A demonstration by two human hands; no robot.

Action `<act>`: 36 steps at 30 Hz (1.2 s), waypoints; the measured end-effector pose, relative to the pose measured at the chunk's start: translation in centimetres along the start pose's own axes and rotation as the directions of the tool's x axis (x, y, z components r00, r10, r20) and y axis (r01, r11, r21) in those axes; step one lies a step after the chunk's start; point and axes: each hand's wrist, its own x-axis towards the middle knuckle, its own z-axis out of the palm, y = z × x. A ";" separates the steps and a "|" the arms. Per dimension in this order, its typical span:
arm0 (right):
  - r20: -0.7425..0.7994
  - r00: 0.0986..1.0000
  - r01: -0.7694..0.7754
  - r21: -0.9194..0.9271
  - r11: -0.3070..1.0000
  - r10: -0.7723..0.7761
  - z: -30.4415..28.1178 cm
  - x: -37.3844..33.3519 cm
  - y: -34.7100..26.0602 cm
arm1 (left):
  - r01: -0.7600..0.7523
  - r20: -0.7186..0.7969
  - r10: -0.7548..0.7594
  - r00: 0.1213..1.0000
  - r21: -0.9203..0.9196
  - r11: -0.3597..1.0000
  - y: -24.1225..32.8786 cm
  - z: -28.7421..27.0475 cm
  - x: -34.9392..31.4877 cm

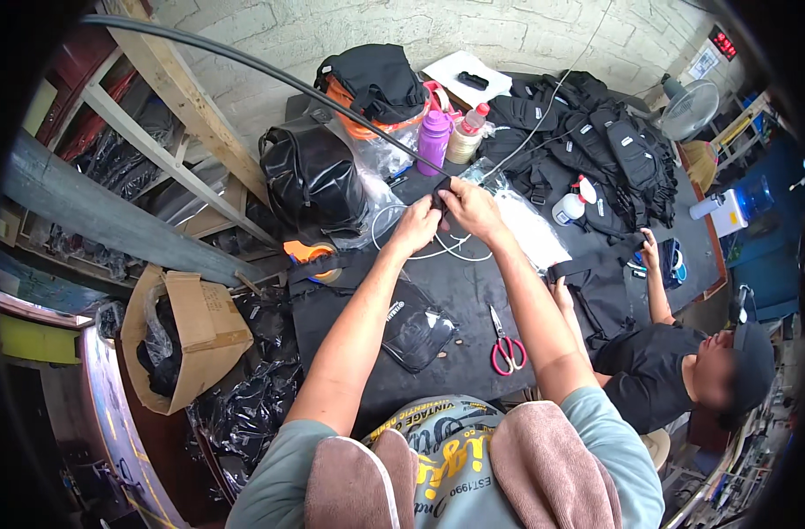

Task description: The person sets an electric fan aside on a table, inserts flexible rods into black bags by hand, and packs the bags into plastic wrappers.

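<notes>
Wearing a grey-green T-shirt (288,463) and reaching both forearms out over a black table (473,295). Having nearest the body a pair of scissors (508,353) with red handles, and left of them a black pouch (420,331) in shiny clear wrapping. Having a co-worker (645,370) at the right, touching black fabric (596,278) with both hands. Seeing, farther in, a loop of white cord (417,257) lying on the table.

Gripping a small black piece (438,198) just beyond that loop, between the two hands. Curling the left hand (415,227) closed on it from the left, and bending the right hand (473,210) tightly onto it from the right. Looking dark, narrow and short, being largely covered by fingers and so not revealing its full shape.

Standing behind the hands, a purple bottle (433,141) beside a red-capped clear bottle (466,137). Spreading over the far right, a heap of black bags (596,132). Rising beyond everything, a pale block wall (243,35).
</notes>
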 end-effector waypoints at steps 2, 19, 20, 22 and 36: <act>-0.079 0.996 -0.041 -0.188 0.981 0.026 0.5 1.0 1.8 | -0.064 -0.189 0.089 0.978 0.135 0.989 -0.3 0.7 -0.3; -0.210 0.917 -0.070 0.754 0.653 0.340 6.6 -3.6 3.9 | 0.639 0.359 -0.529 0.769 -0.410 0.651 -1.8 -1.2 3.2; -0.129 0.933 -0.082 0.832 0.549 0.335 7.0 -3.5 3.6 | 0.628 0.376 -0.508 0.775 -0.366 0.687 -2.2 -1.3 3.7; -0.018 0.946 -0.207 0.736 0.644 0.325 5.5 -3.2 2.1 | 0.594 0.329 -0.497 0.803 -0.363 0.718 -2.4 -2.9 3.8; -0.002 0.981 -0.145 0.657 0.739 0.194 3.3 -1.2 2.6 | 0.406 0.434 -0.334 0.837 -0.083 0.910 1.1 -4.9 7.4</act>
